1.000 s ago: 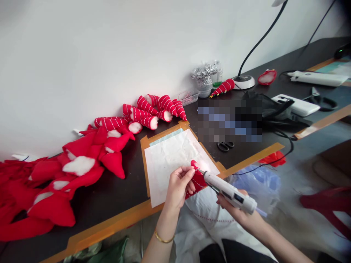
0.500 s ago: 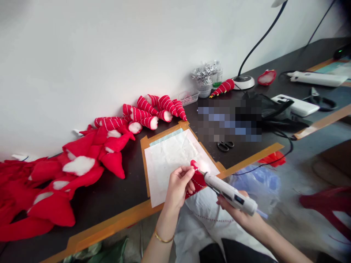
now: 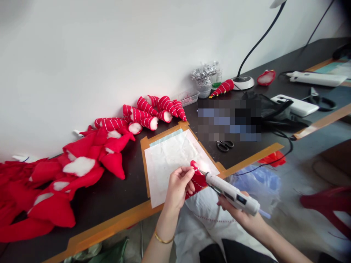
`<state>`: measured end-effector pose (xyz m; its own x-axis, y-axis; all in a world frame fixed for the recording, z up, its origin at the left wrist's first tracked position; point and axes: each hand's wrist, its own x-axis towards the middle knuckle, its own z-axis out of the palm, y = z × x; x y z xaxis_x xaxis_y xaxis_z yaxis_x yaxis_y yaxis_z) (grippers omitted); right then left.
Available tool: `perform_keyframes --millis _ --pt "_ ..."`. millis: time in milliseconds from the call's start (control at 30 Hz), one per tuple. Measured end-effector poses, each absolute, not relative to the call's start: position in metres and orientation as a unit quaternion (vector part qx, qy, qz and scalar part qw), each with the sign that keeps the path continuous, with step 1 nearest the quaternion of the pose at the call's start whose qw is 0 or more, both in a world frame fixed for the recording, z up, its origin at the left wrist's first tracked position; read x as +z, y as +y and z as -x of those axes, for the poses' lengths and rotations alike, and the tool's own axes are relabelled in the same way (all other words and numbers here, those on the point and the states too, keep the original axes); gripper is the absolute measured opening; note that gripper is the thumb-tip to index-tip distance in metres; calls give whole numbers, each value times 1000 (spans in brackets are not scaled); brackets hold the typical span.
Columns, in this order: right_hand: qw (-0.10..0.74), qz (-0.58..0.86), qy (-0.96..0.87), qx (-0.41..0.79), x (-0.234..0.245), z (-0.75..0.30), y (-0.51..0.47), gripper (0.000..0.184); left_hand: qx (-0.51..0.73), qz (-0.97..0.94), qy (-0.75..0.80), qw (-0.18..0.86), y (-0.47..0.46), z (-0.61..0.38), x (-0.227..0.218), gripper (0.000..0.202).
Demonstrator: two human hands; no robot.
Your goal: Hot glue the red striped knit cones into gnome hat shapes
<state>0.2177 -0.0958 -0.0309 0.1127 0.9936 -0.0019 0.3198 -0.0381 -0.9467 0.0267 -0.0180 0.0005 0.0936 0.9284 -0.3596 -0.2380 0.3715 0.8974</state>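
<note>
Our left grip (image 3: pixel 179 182) pinches a white-striped red fabric piece (image 3: pixel 199 179) at the near edge of the black tabletop (image 3: pixel 128 188), seemingly steadying it for the white plastic glue gun (image 3: pixel 233 193) clasped in our right grip (image 3: pixel 236 211).

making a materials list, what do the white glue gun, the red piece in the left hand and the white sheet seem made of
White glue gun: probably plastic, satin, with a smooth rounded shell. Red piece: perhaps felt or similar cloth, matte, showing no gloss. White sheet: likely paper, matte, thin, straight-edged.
</note>
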Motion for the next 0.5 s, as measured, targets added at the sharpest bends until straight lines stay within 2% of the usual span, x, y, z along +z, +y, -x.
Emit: perform_keyframes --millis 300,500 --pt "440 608 -480 455 -29 -212 -98 28 443 -340 508 655 -17 -28 2 48" --pt "443 606 -492 441 -30 -213 -99 29 442 -344 505 656 -18 -27 0 49"
